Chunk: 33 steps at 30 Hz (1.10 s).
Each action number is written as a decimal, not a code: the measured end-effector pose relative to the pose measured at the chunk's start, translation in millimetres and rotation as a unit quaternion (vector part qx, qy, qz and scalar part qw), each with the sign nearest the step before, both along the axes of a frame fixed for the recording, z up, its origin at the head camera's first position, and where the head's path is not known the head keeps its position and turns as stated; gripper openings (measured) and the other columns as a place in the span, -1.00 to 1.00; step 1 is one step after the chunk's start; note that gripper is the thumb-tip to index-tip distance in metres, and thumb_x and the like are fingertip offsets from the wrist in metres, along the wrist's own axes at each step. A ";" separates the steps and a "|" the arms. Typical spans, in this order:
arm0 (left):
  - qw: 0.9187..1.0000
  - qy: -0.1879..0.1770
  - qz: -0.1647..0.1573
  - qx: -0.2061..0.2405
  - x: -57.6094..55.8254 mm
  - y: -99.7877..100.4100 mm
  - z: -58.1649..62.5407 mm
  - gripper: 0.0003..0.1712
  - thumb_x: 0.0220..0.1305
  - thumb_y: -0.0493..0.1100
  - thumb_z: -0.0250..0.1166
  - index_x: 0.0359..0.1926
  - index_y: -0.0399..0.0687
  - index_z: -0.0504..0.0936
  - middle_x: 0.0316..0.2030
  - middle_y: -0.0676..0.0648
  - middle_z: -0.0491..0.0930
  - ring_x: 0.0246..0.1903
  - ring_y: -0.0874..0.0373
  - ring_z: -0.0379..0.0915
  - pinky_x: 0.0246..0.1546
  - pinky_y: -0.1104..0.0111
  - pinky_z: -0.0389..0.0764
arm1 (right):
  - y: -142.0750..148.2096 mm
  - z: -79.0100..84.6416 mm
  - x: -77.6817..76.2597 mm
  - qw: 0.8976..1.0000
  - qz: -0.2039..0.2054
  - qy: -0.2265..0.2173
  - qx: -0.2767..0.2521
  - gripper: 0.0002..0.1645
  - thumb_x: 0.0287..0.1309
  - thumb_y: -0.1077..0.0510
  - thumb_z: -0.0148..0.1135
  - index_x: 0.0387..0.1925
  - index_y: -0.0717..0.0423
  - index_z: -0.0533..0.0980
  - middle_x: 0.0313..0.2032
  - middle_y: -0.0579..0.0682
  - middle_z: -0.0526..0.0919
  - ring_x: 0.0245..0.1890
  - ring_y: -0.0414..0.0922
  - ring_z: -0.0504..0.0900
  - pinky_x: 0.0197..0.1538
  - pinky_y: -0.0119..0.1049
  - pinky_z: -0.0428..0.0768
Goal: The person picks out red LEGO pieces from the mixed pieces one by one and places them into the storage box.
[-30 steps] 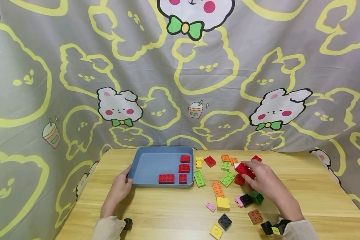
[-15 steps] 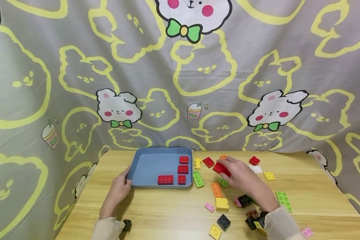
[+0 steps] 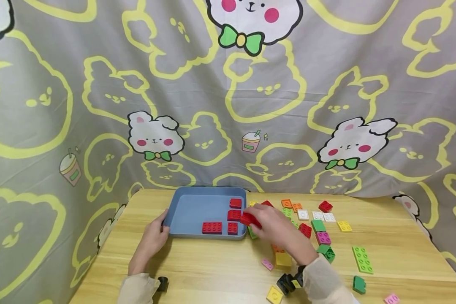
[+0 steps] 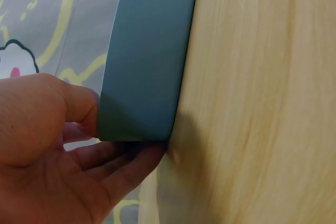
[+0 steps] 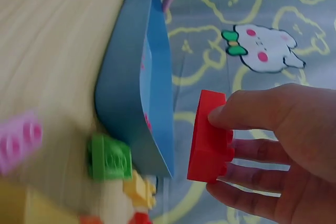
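- On the worktop (image 3: 205,270), half a second ago the right hand (image 3: 270,221) was over the scattered bricks (image 3: 318,225); now it has come toward 9 o'clock, bringing its brick to the tray's edge. The carry looks nearly complete, with the release not yet made.
- The blue tray (image 3: 191,211) keeps its place and the same four red bricks (image 3: 212,228): three down its 3 o'clock side, and a longer one toward 6, its length running 9 to 3.
- The left hand (image 3: 155,236) grips the tray near 8 o'clock, thumb at the rim and fingers curled against the outer wall.
- The right hand, blurred in the head view, is closed only as far as the brick allows, pinching it between thumb and fingers.
- The held red studded building brick (image 5: 206,153) is by the tray's rim at 3 to 4 o'clock, raised above it and apart in the right wrist view. There its long axis runs roughly 12 to 6, studs facing 3 o'clock, toward the fingers; in the head view it slants about 10 to 4.
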<state>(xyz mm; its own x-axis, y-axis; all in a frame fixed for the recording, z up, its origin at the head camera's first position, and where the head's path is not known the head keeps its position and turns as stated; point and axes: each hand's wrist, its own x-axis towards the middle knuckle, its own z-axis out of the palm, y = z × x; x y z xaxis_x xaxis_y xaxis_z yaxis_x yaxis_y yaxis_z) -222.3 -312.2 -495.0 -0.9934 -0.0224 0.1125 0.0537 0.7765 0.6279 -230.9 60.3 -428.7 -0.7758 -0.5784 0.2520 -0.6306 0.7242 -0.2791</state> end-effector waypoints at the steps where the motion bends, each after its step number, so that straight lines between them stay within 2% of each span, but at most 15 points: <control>1: 1.000 -0.001 0.001 0.000 0.4 -0.2 0.3 -0.29 0.22 -0.44 0.01 0.43 -0.46 0.19 0.26 -0.51 0.33 -0.61 0.09 0.21 -0.55 0.31 0.31 | -4.9 -1.0 -0.7 1.000 0.007 -0.003 -0.001 -0.50 0.09 0.11 0.38 0.11 0.08 0.60 -0.05 0.02 0.68 -0.19 -0.10 0.61 -0.14 -0.17 0.68; 4: 1.000 0.002 0.003 -0.001 1.5 -1.2 0.6 -0.29 0.21 -0.44 0.01 0.42 -0.47 0.20 0.21 -0.52 0.38 -0.61 0.09 0.21 -0.57 0.32 0.31 | -19.3 -2.8 -4.5 1.000 0.029 -0.002 -0.004 -0.48 0.09 0.12 0.35 0.14 0.09 0.59 0.03 0.06 0.66 -0.16 -0.07 0.62 -0.12 -0.16 0.67; 7: 1.000 0.006 0.006 -0.001 2.5 -1.5 1.0 -0.29 0.19 -0.44 0.01 0.42 -0.47 0.21 0.20 -0.53 0.38 -0.64 0.11 0.16 -0.58 0.32 0.30 | -33.0 -3.9 -10.8 0.999 0.046 0.009 -0.006 -0.49 0.10 0.13 0.31 0.13 0.09 0.59 0.03 0.06 0.65 -0.17 -0.08 0.62 -0.13 -0.17 0.66; 9: 1.000 0.010 0.004 -0.005 2.6 -1.8 0.9 -0.29 0.19 -0.45 0.01 0.41 -0.49 0.21 0.21 -0.55 0.36 -0.61 0.07 0.21 -0.57 0.31 0.30 | -41.6 -4.7 -16.0 0.998 0.052 0.022 -0.003 -0.51 0.11 0.12 0.30 0.12 0.07 0.59 0.02 0.06 0.64 -0.13 -0.07 0.62 -0.12 -0.16 0.66; 12: 1.000 0.011 0.001 -0.006 2.3 -1.2 0.9 -0.29 0.19 -0.44 0.02 0.41 -0.49 0.21 0.25 -0.54 0.32 -0.43 -0.05 0.36 -0.53 0.29 0.32 | -53.7 -6.5 -24.7 0.997 0.066 0.035 0.001 -0.55 0.12 0.11 0.29 0.09 0.05 0.60 -0.02 0.02 0.64 -0.15 -0.09 0.62 -0.16 -0.19 0.66; 14: 1.000 0.009 -0.001 -0.006 1.7 -1.0 0.6 -0.29 0.19 -0.44 0.02 0.41 -0.49 0.21 0.26 -0.54 0.32 -0.36 -0.09 0.39 -0.50 0.27 0.34 | -61.2 -6.8 -31.0 0.996 0.077 0.043 0.005 -0.56 0.14 0.12 0.29 0.08 0.05 0.61 -0.03 0.00 0.65 -0.17 -0.12 0.62 -0.17 -0.22 0.66; 20: 1.000 -0.003 0.000 0.004 -0.2 -0.1 1.2 -0.29 0.23 -0.43 0.02 0.43 -0.46 0.19 0.26 -0.51 0.33 -0.55 0.02 0.29 -0.56 0.32 0.33 | -79.4 -7.3 -49.3 0.994 0.092 0.051 0.033 -0.57 0.16 0.15 0.32 0.09 0.06 0.59 -0.14 -0.04 0.65 -0.29 -0.17 0.58 -0.22 -0.28 0.66; 25: 1.000 -0.010 0.001 0.006 -0.3 -0.4 1.1 -0.29 0.24 -0.43 0.01 0.44 -0.46 0.17 0.26 -0.51 0.33 -0.51 0.06 0.28 -0.55 0.33 0.33 | -91.8 -11.3 -59.7 0.993 0.091 0.048 0.051 -0.60 0.15 0.16 0.34 0.06 0.05 0.60 -0.20 -0.04 0.64 -0.30 -0.17 0.59 -0.27 -0.30 0.65; 30: 1.000 -0.010 0.006 0.007 -0.7 0.0 -1.0 -0.29 0.24 -0.43 0.02 0.44 -0.44 0.18 0.26 -0.49 0.34 -0.59 0.13 0.20 -0.58 0.35 0.32 | -101.7 -18.6 -67.2 0.994 0.079 0.040 0.069 -0.60 0.13 0.13 0.37 0.04 0.05 0.61 -0.20 -0.03 0.65 -0.32 -0.16 0.60 -0.33 -0.29 0.64; 33: 1.000 -0.010 0.008 0.009 -0.5 -0.9 0.9 -0.29 0.24 -0.43 0.02 0.44 -0.42 0.18 0.27 -0.48 0.33 -0.62 0.13 0.19 -0.61 0.36 0.31 | -108.5 -22.6 -71.7 0.994 0.073 0.027 0.076 -0.59 0.12 0.13 0.37 0.04 0.05 0.61 -0.19 -0.02 0.65 -0.29 -0.14 0.60 -0.30 -0.27 0.65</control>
<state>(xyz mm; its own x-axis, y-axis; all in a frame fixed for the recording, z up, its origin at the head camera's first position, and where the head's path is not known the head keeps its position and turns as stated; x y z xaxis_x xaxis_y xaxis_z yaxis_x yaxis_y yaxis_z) -222.7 -313.1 -494.1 -0.9949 -0.0397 0.0924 0.0292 0.7651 0.6432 -302.6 -48.2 -451.3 -0.6684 -0.7186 0.1919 -0.7433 0.6548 -0.1368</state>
